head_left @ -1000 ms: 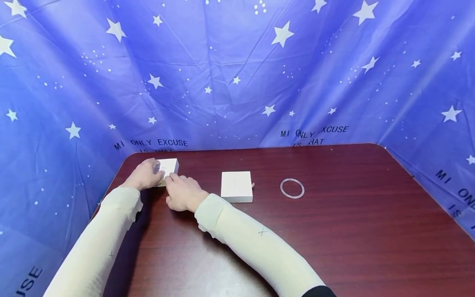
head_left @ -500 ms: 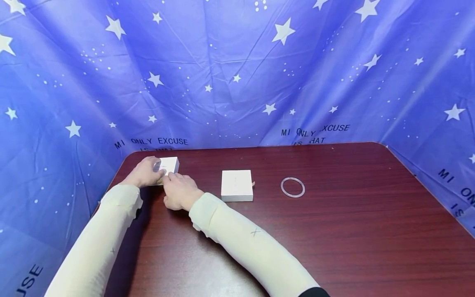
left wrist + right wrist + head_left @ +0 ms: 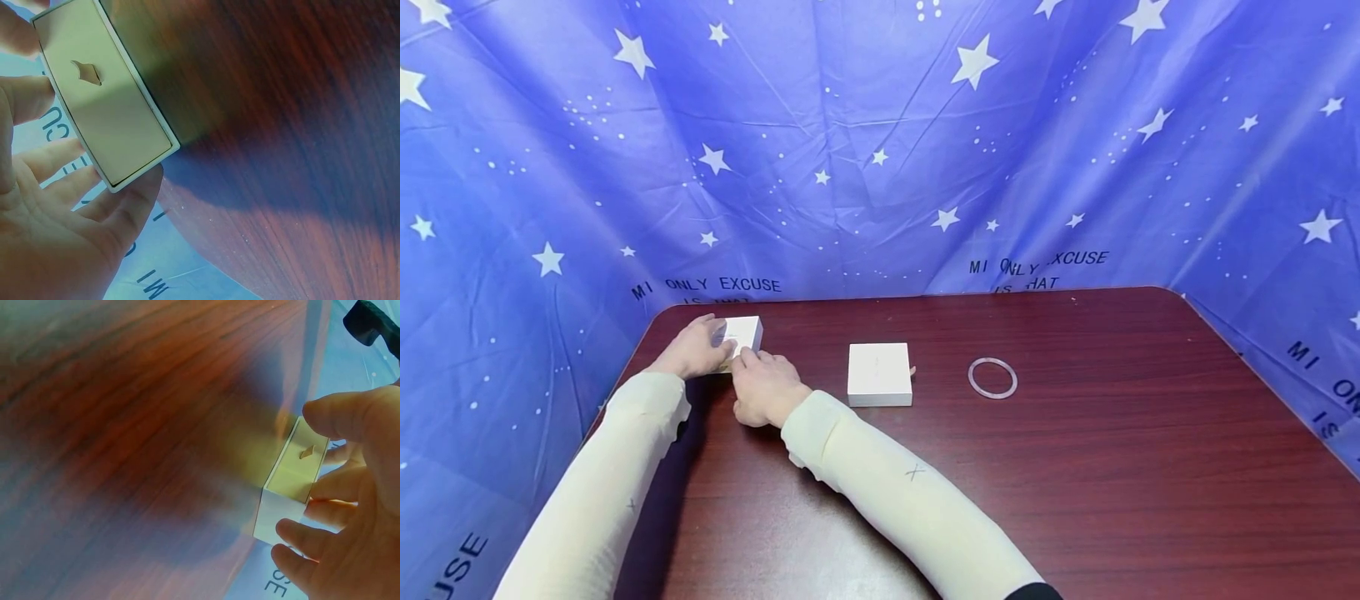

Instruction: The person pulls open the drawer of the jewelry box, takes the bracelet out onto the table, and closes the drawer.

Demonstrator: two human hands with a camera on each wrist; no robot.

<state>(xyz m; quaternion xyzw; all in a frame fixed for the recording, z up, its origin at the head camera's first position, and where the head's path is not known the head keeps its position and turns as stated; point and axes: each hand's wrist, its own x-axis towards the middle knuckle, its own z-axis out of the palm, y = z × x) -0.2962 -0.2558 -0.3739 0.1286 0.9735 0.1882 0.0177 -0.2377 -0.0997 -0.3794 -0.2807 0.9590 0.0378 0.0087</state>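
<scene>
1. Right forearm [image 3: 917, 487]: slightly farther left; work apparently stays at white box [image 3: 745, 331].
2. White box: table [image 3: 1037, 517], far left.
3. Left hand [image 3: 691, 350]: fingers gripping box.
4. Right hand [image 3: 768, 390]: at box; pinch unclear.

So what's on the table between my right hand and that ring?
In the head view, a white box lies between your right hand and the ring; past its small side tab, the tabletop is bare up to the ring.

held box [image 3: 745, 332]: partly covered | middle-box print [image 3: 877, 367]: illegible | left sleeve [image 3: 602, 483]: cut off
</scene>
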